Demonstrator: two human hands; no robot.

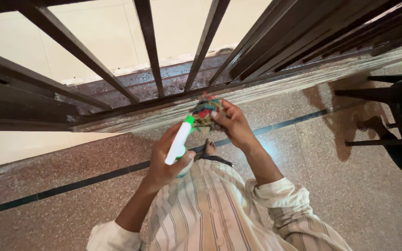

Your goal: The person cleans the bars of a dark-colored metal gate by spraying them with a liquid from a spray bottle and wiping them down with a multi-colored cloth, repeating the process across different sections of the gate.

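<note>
The lower body of the spray bottle [178, 144] is buried in the left hand [164, 160], so only its white neck and green nozzle show; any label on it is covered by the fingers. The left hand is clenched around the bottle, thumb along its side. The bottle's long axis runs tilted up and to the right, with the green nozzle at the top end pointing toward the multicoloured cloth [204, 113], almost touching it. The right hand [231, 125] grasps that cloth, bunched into a wad, and the fingers hide much of it; the pattern reads as red, green and blue patches but is too crumpled to make out. Both things are held just in front of the dark metal railing [150, 51], above the speckled stone floor [340, 186]. A bare foot [209, 148] peeks out below the hands. At the right edge, a dark chair [387, 116] is cut off by the frame.
</note>
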